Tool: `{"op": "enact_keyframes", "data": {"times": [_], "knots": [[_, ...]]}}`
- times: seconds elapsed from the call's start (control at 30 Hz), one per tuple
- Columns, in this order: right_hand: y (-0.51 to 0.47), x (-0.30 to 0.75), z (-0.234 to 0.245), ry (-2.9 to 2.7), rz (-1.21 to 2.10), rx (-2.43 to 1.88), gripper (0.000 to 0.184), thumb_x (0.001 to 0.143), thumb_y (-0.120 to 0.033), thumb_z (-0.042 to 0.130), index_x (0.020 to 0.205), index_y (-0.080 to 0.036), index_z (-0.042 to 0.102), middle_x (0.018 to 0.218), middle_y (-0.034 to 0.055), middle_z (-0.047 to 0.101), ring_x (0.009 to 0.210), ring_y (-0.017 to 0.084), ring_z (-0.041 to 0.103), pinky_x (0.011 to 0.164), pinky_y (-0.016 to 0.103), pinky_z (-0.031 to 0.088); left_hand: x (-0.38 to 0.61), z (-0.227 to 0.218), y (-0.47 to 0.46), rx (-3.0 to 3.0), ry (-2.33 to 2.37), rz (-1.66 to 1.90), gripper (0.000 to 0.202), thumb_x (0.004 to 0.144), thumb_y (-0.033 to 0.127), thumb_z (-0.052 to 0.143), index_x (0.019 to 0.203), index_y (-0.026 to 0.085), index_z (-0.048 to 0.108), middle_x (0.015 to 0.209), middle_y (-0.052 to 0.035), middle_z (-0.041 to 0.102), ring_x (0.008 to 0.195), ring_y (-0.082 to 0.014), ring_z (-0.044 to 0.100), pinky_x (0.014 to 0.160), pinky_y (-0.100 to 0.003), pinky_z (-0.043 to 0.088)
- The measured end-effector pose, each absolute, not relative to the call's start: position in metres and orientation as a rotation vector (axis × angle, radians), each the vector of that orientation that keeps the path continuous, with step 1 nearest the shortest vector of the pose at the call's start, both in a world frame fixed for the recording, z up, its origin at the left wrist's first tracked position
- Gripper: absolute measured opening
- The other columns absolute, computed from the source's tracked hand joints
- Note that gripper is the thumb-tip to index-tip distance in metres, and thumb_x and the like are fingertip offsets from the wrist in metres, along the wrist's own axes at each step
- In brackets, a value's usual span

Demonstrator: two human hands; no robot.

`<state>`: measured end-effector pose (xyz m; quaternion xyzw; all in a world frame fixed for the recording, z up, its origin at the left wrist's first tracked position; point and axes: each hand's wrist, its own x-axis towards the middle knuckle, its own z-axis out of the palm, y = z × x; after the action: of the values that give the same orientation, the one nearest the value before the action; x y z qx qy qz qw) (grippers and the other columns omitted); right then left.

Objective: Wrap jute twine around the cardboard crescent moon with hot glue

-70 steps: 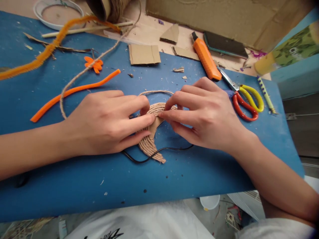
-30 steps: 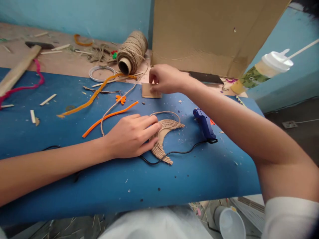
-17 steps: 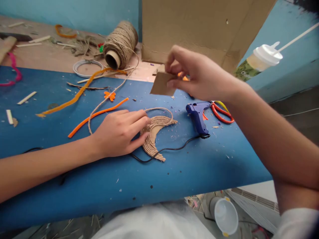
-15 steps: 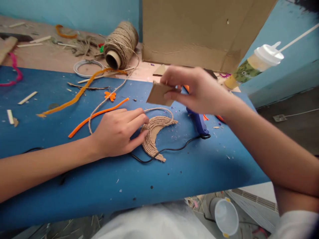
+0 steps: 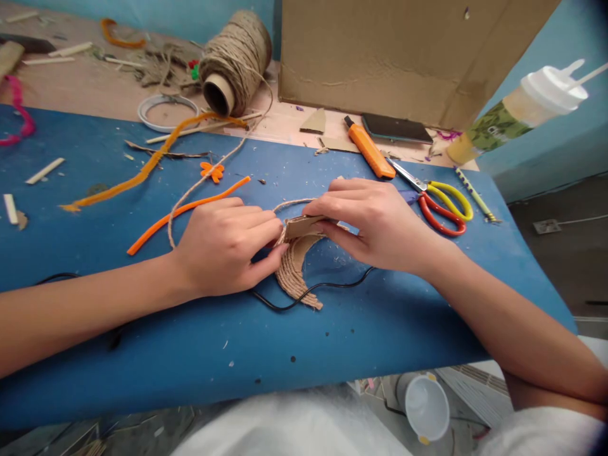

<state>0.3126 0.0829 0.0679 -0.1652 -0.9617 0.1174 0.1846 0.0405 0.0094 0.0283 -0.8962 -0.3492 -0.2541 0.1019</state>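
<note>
- Beyond the near edge of the blue tabletop (image 5: 190,354), on the floor, stands a pale bucket (image 5: 427,411).
- Inward from the near edge, a black cord (image 5: 280,308) runs across the lower tip of the twine-covered crescent (image 5: 294,278), which lies flat about midway between the near and far edges, its hollow facing the right edge.
- The left hand (image 5: 232,247) rests at the crescent's outer curve, fingers bent and thumb touching the rows; whether it pinches the twine there cannot be told.
- The right hand (image 5: 375,221) has thumb and fingers closed on a cardboard square (image 5: 304,226), held tilted at the crescent's upper part.
- Just changed: the square, in the air a moment ago, has come down to the crescent, and both hands have met there. This seems to turn the work from fetching the square to using it against the twine rows.
- Toward the right edge lie scissors (image 5: 439,202); left of the hands, an orange strip (image 5: 185,212).
- Past the far edge are an orange cutter (image 5: 370,152), partly over that edge, and the twine spool (image 5: 240,60).
</note>
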Motion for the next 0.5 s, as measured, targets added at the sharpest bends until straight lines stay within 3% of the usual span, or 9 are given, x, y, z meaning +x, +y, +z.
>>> {"op": "enact_keyframes", "data": {"times": [0.27, 0.5], "knots": [[0.0791, 0.3150, 0.0653, -2.756, 0.190, -0.499, 0.022, 0.116, -0.020, 0.055, 0.115, -0.023, 0.077, 0.094, 0.0060, 0.082, 0.086, 0.023, 0.064, 0.077, 0.037, 0.039, 0.0396, 0.0265, 0.0085, -2.674, -1.039, -0.696, 0.027, 0.113, 0.026, 0.057, 0.087, 0.023, 0.063, 0.076, 0.0002, 0.071, 0.064, -0.0209, 0.064, 0.066, -0.041, 0.047], [0.0758, 0.3153, 0.0703, -2.712, 0.202, -0.499, 0.022, 0.116, -0.021, 0.055, 0.117, -0.023, 0.077, 0.096, 0.0062, 0.082, 0.088, 0.023, 0.068, 0.079, 0.039, 0.040, 0.0415, 0.0286, 0.0104, -2.652, -1.005, -0.722, 0.023, 0.113, 0.023, 0.057, 0.090, 0.023, 0.061, 0.075, -0.0010, 0.069, 0.062, -0.0220, 0.061, 0.064, -0.040, 0.047]]}}
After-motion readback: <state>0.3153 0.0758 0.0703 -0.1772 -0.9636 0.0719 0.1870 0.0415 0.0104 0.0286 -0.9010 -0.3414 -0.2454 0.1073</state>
